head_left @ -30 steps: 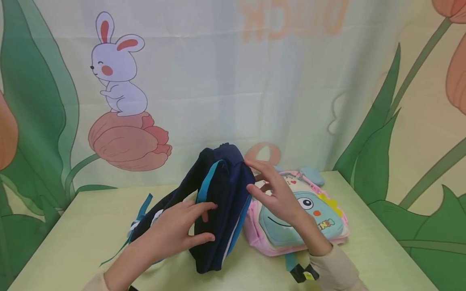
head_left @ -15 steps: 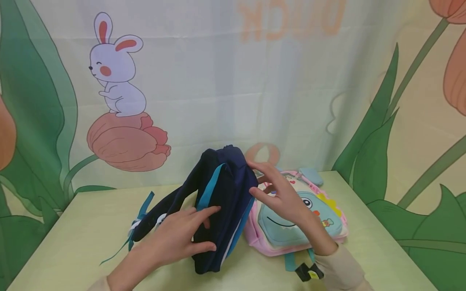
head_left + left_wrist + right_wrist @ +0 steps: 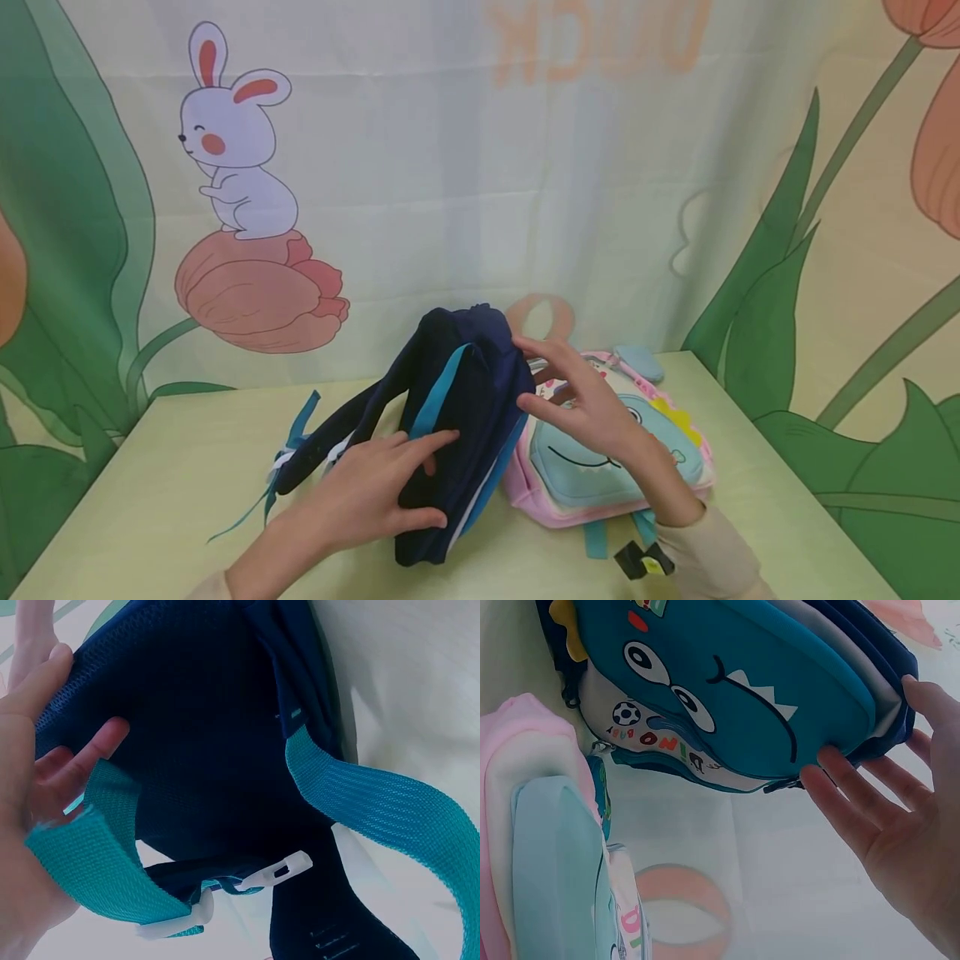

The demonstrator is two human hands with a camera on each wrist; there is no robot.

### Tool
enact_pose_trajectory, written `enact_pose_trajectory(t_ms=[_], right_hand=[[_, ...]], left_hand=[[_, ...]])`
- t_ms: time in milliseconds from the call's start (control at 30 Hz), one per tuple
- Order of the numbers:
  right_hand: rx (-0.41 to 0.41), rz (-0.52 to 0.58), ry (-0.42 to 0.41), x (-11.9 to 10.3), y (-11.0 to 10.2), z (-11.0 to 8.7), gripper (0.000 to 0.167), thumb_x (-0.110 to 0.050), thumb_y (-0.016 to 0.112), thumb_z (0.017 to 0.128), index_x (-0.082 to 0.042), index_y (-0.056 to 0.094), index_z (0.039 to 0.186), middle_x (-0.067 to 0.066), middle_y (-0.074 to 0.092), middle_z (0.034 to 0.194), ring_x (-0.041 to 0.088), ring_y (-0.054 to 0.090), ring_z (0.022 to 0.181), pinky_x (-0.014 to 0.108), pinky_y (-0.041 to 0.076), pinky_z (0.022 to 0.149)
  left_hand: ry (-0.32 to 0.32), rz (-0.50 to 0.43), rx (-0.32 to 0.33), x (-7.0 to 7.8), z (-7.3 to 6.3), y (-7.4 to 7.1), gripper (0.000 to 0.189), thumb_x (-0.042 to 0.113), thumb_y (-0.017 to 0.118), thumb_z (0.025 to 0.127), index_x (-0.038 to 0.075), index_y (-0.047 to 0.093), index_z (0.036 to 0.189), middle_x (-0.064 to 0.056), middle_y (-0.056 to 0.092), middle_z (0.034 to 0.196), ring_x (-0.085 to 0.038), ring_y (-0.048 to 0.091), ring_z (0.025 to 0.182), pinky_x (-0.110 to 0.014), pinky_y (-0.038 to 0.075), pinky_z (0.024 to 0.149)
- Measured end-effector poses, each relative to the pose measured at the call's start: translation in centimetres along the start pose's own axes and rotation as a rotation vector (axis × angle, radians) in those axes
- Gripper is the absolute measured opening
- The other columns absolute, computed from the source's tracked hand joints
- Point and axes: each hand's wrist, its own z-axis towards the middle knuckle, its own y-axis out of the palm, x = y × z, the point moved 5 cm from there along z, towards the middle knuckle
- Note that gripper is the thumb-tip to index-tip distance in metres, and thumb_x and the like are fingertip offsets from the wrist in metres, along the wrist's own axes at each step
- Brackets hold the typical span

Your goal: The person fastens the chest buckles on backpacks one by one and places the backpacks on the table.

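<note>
A navy backpack [image 3: 476, 450] with teal trim stands on edge, seen from its side in the head view and tilted to the right. My left hand [image 3: 375, 483] rests against that side panel, fingers fairly straight. In the left wrist view, teal webbing straps [image 3: 375, 795] and a white buckle [image 3: 277, 871] hang along the dark back panel, one strap crossing in front of the fingers. My right hand [image 3: 585, 404] touches the upper front with its fingertips. The right wrist view shows its fingers and thumb at the edge of the teal dinosaur-face front [image 3: 727, 682].
A pink and light-blue cartoon backpack [image 3: 607, 467] lies just right of the navy one, partly behind my right forearm. Its teal strap ends [image 3: 596, 540] reach toward the front of the pale green table [image 3: 187, 467]. A printed curtain [image 3: 420, 167] hangs behind.
The navy backpack has shifted slightly right and turned to show more of its side. Both hands have moved a little to the right with it.
</note>
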Motion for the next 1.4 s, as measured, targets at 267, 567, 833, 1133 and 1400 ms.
enact_pose_trajectory(t_ms=[267,567,833,1133,1400], right_hand=[[-0.021,0.029,0.029,0.2,0.2,-0.2,0.064,-0.024,0.071,0.092,-0.036,0.042,0.148,0.0,0.051,0.137,0.019,0.066,0.103,0.031,0.059,0.075],[-0.03,0.023,0.041,0.7,0.3,-0.6,0.062,-0.023,0.071,0.093,-0.035,0.043,0.147,-0.003,0.052,0.137,0.016,0.067,0.101,0.031,0.058,0.076],[-0.018,0.021,0.047,1.1,0.5,-0.9,0.059,-0.022,0.071,0.093,-0.033,0.047,0.145,0.0,0.056,0.126,0.013,0.069,0.096,0.03,0.058,0.074],[-0.023,0.078,0.064,2.3,1.4,-1.4,0.053,-0.018,0.072,0.092,-0.025,0.052,0.14,0.004,0.06,0.125,0.013,0.07,0.091,0.031,0.059,0.071],[-0.051,0.064,0.068,3.3,2.6,-2.0,0.043,-0.02,0.073,0.091,-0.019,0.057,0.131,0.006,0.066,0.113,0.011,0.07,0.086,0.03,0.059,0.067]], left_hand=[[-0.014,0.003,-0.046,0.1,-0.1,0.3,0.083,0.061,0.075,0.078,0.028,0.044,0.147,0.017,0.059,0.097,-0.001,0.048,0.079,-0.019,0.043,0.064],[0.012,-0.002,-0.051,0.2,-0.4,0.3,0.079,0.055,0.076,0.08,0.029,0.043,0.147,0.015,0.061,0.098,-0.001,0.048,0.078,-0.018,0.041,0.062],[0.017,0.003,-0.066,0.1,-0.9,0.2,0.075,0.05,0.076,0.082,0.031,0.044,0.147,0.016,0.061,0.098,-0.001,0.049,0.08,-0.019,0.042,0.063],[0.021,0.016,-0.107,-0.3,-1.2,0.5,0.072,0.048,0.077,0.08,0.031,0.047,0.144,0.017,0.061,0.095,0.0,0.05,0.084,-0.022,0.046,0.067],[0.072,0.027,-0.143,-1.1,-1.8,1.1,0.068,0.044,0.076,0.08,0.032,0.051,0.142,0.018,0.06,0.097,-0.001,0.048,0.082,-0.021,0.044,0.065]])
